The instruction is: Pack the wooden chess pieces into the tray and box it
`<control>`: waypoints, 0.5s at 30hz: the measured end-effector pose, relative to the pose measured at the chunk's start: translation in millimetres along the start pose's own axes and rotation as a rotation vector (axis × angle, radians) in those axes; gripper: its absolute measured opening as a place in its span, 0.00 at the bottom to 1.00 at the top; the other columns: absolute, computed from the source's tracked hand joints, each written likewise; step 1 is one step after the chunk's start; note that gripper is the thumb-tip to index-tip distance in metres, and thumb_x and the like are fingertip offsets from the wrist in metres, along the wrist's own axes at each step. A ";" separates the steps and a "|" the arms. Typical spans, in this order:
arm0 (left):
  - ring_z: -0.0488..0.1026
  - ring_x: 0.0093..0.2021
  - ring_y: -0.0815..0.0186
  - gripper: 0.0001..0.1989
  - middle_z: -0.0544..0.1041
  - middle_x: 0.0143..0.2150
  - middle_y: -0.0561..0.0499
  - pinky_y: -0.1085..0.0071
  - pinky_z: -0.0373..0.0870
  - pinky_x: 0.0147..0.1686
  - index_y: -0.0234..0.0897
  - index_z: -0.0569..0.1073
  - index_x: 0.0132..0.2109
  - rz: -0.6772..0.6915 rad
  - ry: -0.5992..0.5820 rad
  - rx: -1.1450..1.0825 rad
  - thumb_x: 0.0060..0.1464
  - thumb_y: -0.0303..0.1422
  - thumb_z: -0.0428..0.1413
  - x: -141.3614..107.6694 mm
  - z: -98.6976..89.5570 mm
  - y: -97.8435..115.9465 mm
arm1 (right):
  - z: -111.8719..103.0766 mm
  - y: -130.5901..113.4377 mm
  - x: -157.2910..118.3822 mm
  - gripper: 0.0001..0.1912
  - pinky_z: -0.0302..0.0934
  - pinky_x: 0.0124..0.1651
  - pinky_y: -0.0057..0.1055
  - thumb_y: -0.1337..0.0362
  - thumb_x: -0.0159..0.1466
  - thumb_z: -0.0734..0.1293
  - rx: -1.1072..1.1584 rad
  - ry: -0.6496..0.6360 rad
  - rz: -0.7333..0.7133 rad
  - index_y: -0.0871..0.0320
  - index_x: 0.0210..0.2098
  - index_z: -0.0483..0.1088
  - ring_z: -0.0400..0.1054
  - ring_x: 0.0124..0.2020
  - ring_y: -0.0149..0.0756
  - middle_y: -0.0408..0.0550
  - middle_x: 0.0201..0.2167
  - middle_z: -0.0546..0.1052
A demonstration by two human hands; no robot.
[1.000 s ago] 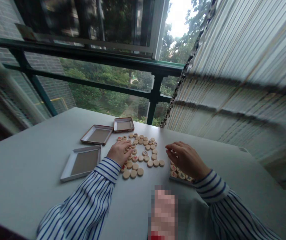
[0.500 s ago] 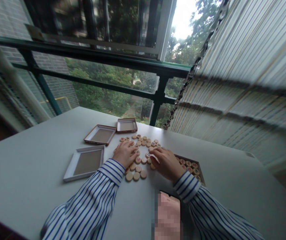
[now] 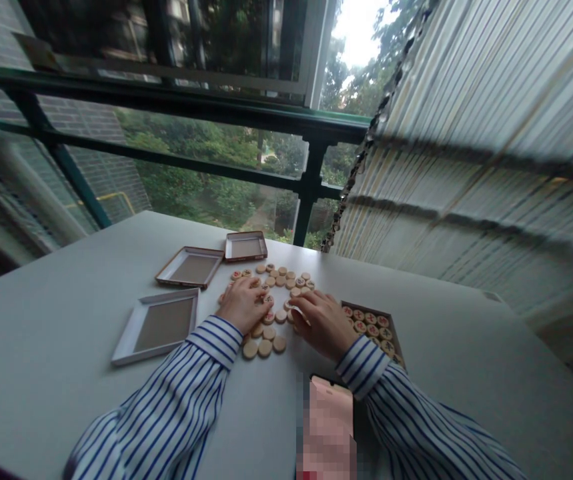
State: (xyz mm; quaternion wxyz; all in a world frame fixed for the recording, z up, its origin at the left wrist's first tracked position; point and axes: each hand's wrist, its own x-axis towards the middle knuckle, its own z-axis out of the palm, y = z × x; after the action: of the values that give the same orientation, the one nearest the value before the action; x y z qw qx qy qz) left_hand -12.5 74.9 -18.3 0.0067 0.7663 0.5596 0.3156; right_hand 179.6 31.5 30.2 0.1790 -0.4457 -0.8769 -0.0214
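Note:
Round wooden Chinese chess pieces (image 3: 265,347) lie in a loose spread at the middle of the table, some showing red or dark characters, others plain. My left hand (image 3: 244,305) rests over the left side of the spread, its fingers apart on top of pieces and hiding some of them. At the right side, my right hand (image 3: 323,325) is curved with a gap between thumb and fingers. Its fingertips touch or hover just over a piece near the middle; which of the two I cannot tell. No piece is seen lifted in either hand.
An open box (image 3: 390,319) holding rows of character-side-up pieces stands right of my right hand. Three shallow box parts, one white (image 3: 125,341), one brown-edged (image 3: 190,249) and a smaller one (image 3: 246,257), lie left and behind. A pink-screened phone (image 3: 333,400) lies in front.
The view has turned slightly to the right, so everything appears a little farther left. Both hands stay over nearly the same part of the spread, with only slight finger movement.

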 end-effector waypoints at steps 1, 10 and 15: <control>0.66 0.45 0.55 0.11 0.72 0.43 0.45 0.55 0.63 0.46 0.40 0.77 0.31 -0.003 -0.005 -0.003 0.42 0.39 0.55 0.2 -0.2 0.2 | 0.4 -0.1 -0.1 0.11 0.52 0.40 0.31 0.64 0.63 0.56 0.002 0.002 -0.002 0.56 0.42 0.66 0.62 0.41 0.35 0.49 0.37 0.71; 0.65 0.47 0.55 0.11 0.71 0.44 0.45 0.57 0.61 0.47 0.40 0.76 0.31 0.007 -0.086 0.061 0.43 0.41 0.54 2.2 -0.6 -1.8 | 0.8 2.9 -1.0 0.11 0.52 0.40 0.31 0.65 0.62 0.56 0.013 0.025 0.018 0.56 0.41 0.66 0.62 0.40 0.35 0.48 0.37 0.72; 0.66 0.46 0.56 0.10 0.72 0.43 0.46 0.58 0.61 0.47 0.39 0.75 0.30 0.037 -0.006 0.072 0.42 0.39 0.55 1.8 -3.7 3.0 | -0.2 5.5 -1.8 0.11 0.53 0.41 0.31 0.66 0.61 0.57 0.030 0.056 0.029 0.56 0.42 0.66 0.62 0.40 0.35 0.49 0.39 0.72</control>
State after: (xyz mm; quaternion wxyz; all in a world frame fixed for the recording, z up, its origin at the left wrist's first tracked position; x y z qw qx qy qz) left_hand -11.5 74.1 -13.4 -0.0252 0.7772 0.5562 0.2932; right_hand 185.0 33.3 29.1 0.2106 -0.4549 -0.8651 -0.0179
